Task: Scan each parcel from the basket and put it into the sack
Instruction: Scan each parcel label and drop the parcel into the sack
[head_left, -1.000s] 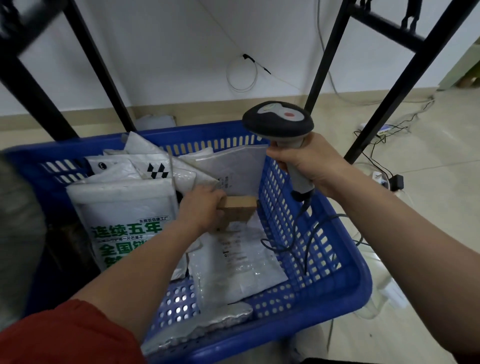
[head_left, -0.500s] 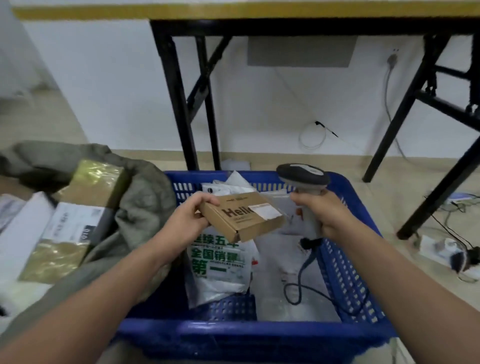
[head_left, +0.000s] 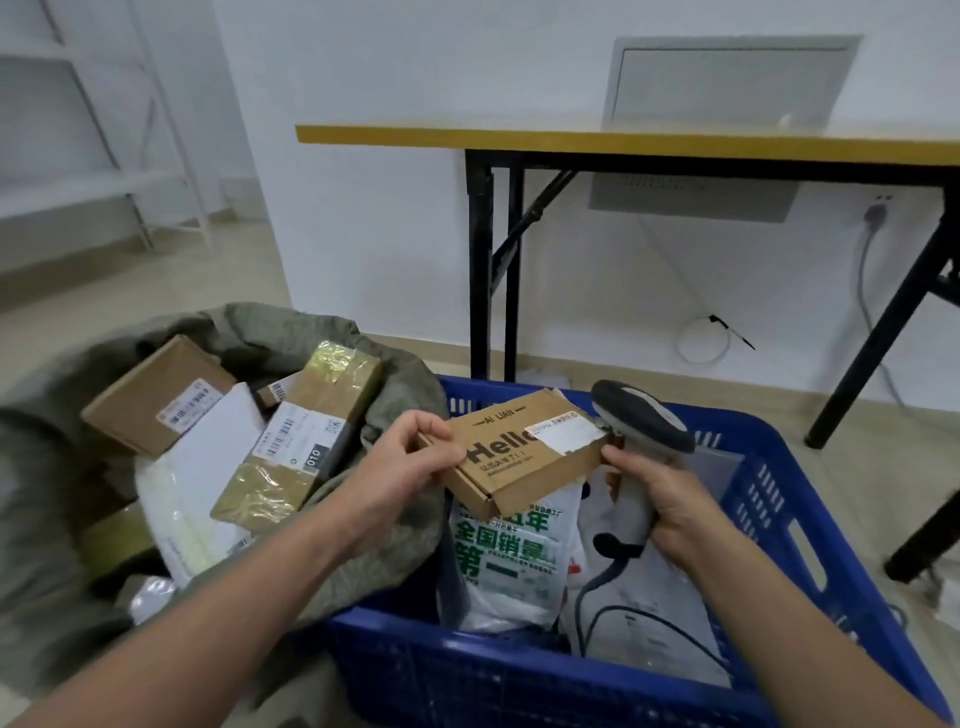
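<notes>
While the flat cardboard box (head_left: 519, 454) is pinched by the left hand (head_left: 415, 457) over the blue slotted basket (head_left: 769, 499), the curved grey scanner (head_left: 641, 447) is gripped in the right hand (head_left: 670, 499).

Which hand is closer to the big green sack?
Left. The left hand holds the cardboard box right beside the sack's edge. The right hand grips the scanner over the blue basket, on the box's far side.

Box label (head_left: 563, 434) print illegible
</notes>
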